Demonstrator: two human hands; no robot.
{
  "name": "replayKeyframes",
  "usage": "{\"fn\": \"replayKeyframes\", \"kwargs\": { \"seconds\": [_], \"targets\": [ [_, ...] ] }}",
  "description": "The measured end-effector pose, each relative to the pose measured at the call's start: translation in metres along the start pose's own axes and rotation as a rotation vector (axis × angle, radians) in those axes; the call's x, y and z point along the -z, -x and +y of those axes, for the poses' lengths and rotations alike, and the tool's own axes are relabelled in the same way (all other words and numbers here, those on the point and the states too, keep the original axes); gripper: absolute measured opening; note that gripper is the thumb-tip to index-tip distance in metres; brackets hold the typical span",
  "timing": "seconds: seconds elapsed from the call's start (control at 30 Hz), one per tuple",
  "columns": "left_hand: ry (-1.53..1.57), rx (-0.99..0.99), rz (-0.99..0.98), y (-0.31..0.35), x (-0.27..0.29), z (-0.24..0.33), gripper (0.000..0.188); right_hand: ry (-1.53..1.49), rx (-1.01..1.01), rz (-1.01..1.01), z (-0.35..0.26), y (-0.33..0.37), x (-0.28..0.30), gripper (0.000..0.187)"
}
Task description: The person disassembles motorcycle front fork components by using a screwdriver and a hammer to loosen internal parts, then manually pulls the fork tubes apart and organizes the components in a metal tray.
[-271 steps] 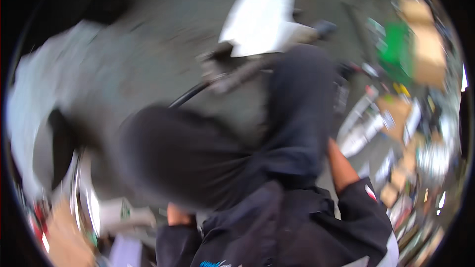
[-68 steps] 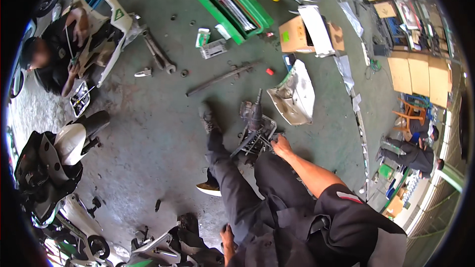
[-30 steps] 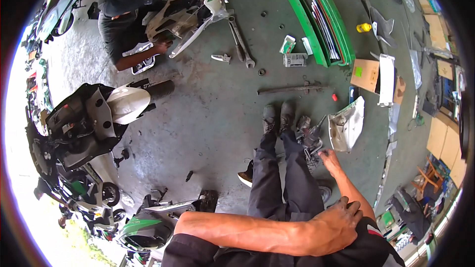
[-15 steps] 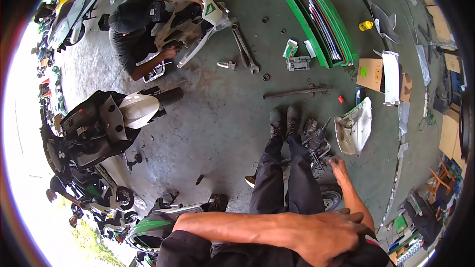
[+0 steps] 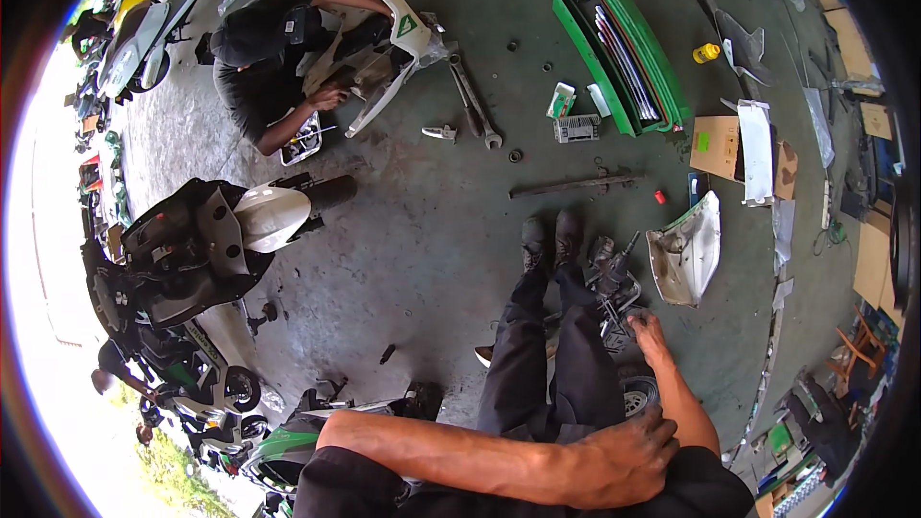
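My left forearm lies across my lap, and my left hand [image 5: 619,460] rests near my right elbow. Its fingers are curled in, no object shows in them, and the palm is hidden. Further out, my right hand [image 5: 647,331] reaches down beside my right leg with its fingers drawn together. They are at the edge of a dark, greasy metal assembly [image 5: 614,278] on the floor; what they pinch is too small to make out. Behind my right knee, a small wheel with a black tyre [image 5: 637,395] shows in part. A white and green curved body panel [image 5: 687,251] lies right of the assembly.
A flat metal bar [image 5: 576,184] lies beyond my shoes. Further off are a large wrench [image 5: 477,107], an open green case [image 5: 624,48] and a cardboard box [image 5: 718,146]. At left, a co-worker [image 5: 264,67] handles a pale scooter body near a partly dismantled motorcycle [image 5: 182,249].
My left hand has drawn slightly back, and its outstretched fingers have curled in. My right hand has shifted slightly left at the metal assembly. The co-worker's hand has moved a little.
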State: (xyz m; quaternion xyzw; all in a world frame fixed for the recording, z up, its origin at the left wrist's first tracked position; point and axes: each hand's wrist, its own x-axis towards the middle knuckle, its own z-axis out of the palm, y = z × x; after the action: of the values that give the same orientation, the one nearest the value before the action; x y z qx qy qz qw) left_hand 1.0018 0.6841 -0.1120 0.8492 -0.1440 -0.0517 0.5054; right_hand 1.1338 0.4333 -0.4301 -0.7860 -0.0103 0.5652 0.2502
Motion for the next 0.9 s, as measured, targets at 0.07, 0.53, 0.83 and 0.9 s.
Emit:
{"fn": "replayKeyframes", "kwargs": {
  "seconds": [0.07, 0.53, 0.83, 0.9],
  "targets": [
    [-0.028, -0.019, -0.031, 0.003, 0.006, 0.006, 0.018, -0.049, 0.025, 0.009, -0.005, 0.002, -0.006, 0.013],
    [0.387, 0.015, 0.491, 0.028, 0.073, -0.012, 0.037, 0.082, 0.109, 0.015, -0.029, 0.003, -0.009, 0.016],
    [0.892, 0.722, 1.373, 0.084, 0.071, -0.046, 0.045, -0.2, 1.166, -0.289, -0.27, 0.155, -0.038, 0.06],
    [0.718, 0.788, 1.483, 0.095, 0.063, -0.05, 0.041, -0.078, 1.229, -0.309, -0.295, 0.173, -0.049, 0.067]
  ]
}}
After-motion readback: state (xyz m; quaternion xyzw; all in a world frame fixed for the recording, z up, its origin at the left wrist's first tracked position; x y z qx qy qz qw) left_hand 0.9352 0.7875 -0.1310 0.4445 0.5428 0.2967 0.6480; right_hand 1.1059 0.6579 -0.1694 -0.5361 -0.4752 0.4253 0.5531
